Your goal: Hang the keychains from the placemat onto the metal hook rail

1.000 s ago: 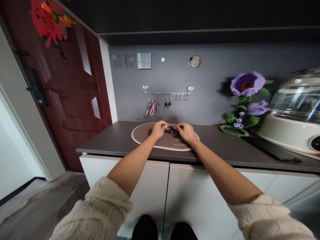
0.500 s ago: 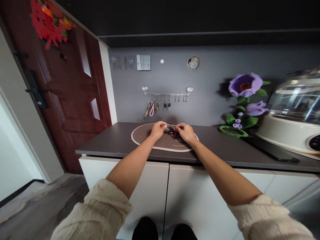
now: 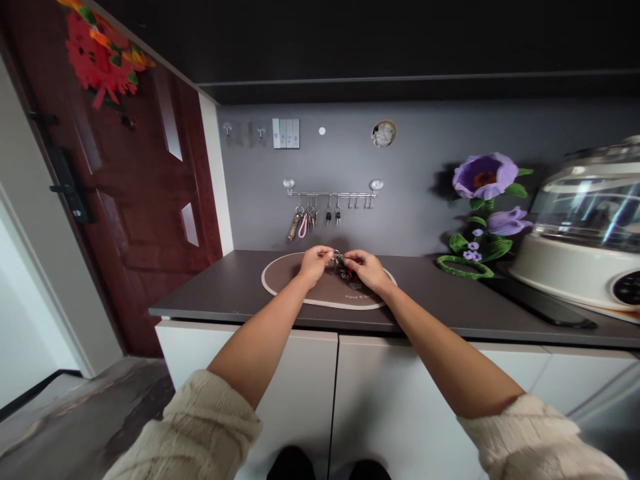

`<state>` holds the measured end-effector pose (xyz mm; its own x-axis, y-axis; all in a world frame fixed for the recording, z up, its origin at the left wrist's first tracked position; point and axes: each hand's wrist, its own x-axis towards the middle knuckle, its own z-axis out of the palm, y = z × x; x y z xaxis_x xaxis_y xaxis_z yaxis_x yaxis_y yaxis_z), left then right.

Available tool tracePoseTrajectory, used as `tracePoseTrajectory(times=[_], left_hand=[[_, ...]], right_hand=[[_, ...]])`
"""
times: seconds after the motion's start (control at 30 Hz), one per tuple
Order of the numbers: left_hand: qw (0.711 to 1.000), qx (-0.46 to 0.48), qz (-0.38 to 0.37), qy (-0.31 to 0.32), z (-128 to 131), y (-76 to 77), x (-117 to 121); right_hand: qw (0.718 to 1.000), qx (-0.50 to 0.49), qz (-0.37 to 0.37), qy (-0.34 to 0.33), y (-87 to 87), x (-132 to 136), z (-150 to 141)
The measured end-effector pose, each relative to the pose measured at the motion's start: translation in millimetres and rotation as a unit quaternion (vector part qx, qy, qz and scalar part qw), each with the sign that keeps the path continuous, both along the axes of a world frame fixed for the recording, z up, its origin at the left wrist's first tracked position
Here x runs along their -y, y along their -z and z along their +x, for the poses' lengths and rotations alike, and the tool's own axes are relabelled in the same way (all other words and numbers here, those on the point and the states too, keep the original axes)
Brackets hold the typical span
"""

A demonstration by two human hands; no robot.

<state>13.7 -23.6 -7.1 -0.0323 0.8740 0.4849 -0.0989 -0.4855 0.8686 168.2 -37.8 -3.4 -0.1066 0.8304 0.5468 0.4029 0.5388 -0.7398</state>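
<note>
My left hand [image 3: 315, 265] pinches a thin metal key ring [image 3: 336, 255] between thumb and fingertips. From the other side my right hand [image 3: 367, 268] is closed with its fingertips at the same ring; what exactly they grip there is too small to tell. A bunch of dark keys [image 3: 345, 268] with a red piece hangs just below, partly hidden by my right fingers. Both hands are over the brown oval mat [image 3: 287, 280] with a pale border, which lies on the dark countertop [image 3: 210, 287].
On the wall behind, a hook rail [image 3: 333, 195] holds several keys and a pink strap [image 3: 303, 227]. To the right stand a purple flower decoration [image 3: 485, 177], a black phone-like slab [image 3: 545, 305] and a cream appliance [image 3: 565, 267]. A dark cabinet [image 3: 400, 40] overhangs the counter.
My right hand has come slightly left, its fingertips now closer to my left hand at the ring. The whole view has shifted a little.
</note>
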Motion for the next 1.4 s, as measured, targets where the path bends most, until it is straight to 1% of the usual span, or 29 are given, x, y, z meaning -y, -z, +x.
tracePoseTrajectory(times=[0.13,0.37,0.63,0.87,1.13,1.4], left_hand=[[1.000,0.022,-0.006,0.021,1.1,-3.8,5.1],[0.997,0.055,-0.020,0.040,3.1,-7.7,7.8],[0.995,0.079,-0.007,0.062,2.7,-8.3,5.3],[0.994,0.085,-0.006,0.069,3.6,-10.5,6.6],[0.994,0.082,-0.006,0.077,3.9,-10.7,6.5],[0.988,0.100,-0.018,0.117,4.2,-12.1,6.8]], right_hand=[[0.998,-0.037,-0.013,-0.041,-1.6,1.8,-2.5],[0.996,-0.058,-0.033,-0.067,-11.8,14.9,-8.3],[0.988,-0.109,-0.055,-0.091,-12.9,14.8,-8.9],[0.981,-0.136,-0.069,-0.121,-14.8,14.7,-9.2],[0.978,-0.150,-0.056,-0.132,-14.4,12.3,-7.6],[0.973,-0.177,-0.058,-0.137,-16.8,13.3,-6.6]])
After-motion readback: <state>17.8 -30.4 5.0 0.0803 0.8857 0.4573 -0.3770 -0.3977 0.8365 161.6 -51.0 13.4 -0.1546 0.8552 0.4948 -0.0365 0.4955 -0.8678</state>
